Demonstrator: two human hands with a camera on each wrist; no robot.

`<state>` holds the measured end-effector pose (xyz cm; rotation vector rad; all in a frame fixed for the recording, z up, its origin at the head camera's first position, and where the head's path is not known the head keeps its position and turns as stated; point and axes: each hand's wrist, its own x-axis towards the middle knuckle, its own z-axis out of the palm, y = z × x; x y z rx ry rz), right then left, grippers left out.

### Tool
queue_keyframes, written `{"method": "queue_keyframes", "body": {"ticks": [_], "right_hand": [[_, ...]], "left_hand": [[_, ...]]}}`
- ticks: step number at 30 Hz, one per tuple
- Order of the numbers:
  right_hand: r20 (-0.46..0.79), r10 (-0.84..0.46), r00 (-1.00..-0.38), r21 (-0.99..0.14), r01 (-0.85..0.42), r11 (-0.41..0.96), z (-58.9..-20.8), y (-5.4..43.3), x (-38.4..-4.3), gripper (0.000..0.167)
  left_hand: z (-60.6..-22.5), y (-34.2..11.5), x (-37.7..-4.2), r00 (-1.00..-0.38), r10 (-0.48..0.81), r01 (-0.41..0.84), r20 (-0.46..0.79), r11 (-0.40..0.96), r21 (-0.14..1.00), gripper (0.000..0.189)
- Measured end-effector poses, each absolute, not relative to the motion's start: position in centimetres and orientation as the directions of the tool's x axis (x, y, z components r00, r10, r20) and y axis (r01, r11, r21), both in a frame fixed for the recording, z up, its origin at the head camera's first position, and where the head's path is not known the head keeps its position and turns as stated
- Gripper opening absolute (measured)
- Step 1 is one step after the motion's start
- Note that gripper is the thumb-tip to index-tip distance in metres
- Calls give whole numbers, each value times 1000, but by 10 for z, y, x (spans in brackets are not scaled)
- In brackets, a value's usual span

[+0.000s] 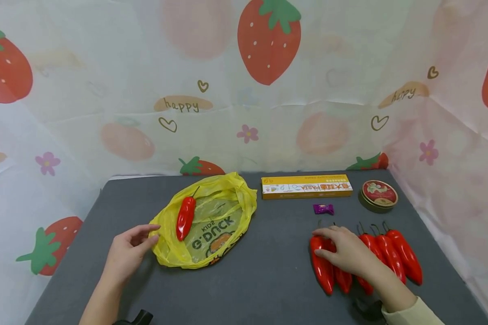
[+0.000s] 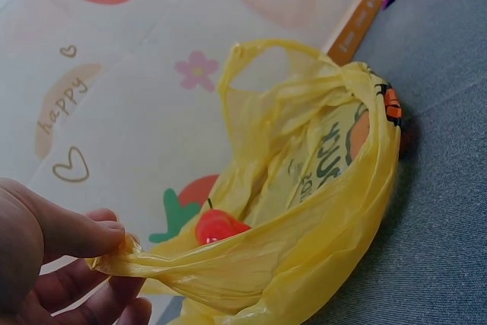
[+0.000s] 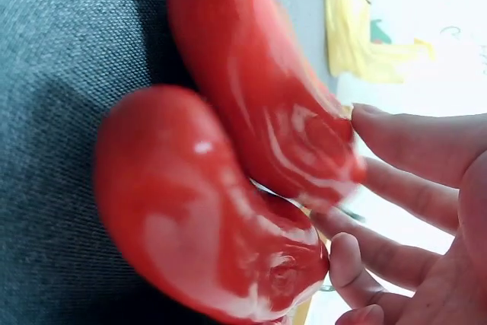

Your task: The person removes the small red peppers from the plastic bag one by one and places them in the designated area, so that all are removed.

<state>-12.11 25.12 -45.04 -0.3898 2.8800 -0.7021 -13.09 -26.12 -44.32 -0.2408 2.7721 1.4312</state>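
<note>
A yellow plastic bag (image 1: pixel 162 246) lies spread on the table with its mouth open, and one red chili pepper (image 1: pixel 185 218) is inside it. My left hand (image 1: pixel 126 253) pinches the bag's left rim between thumb and fingers; the left wrist view shows the gathered plastic (image 2: pixel 133 258) there. At the right, my right hand (image 1: pixel 345 250) holds the leftmost pepper (image 1: pixel 322 266) of a row near its stem end, thumb on one side and fingers on the other. A neighbouring pepper (image 3: pixel 183 203) lies close against it, near the curled lower fingers.
More red chili peppers (image 1: pixel 404 257) lie side by side under and beyond the right forearm. Behind them are a round red tin (image 1: pixel 378 195), a small purple wrapped candy (image 1: pixel 323 209) and a long yellow pasta box (image 1: pixel 307 186). A strawberry-print cloth (image 1: pixel 268 113) hangs behind the dark table (image 1: pixel 260 271).
</note>
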Motion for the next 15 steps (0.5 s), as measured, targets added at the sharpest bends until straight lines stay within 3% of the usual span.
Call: {"method": "queue_keyframes", "body": {"ticks": [15], "right_hand": [[68,-317,-946,-552,-300,778,-429,234,-122,37]], "left_hand": [[-444,-264,-129,-991,-120,-116,-57,569,814,38]]}}
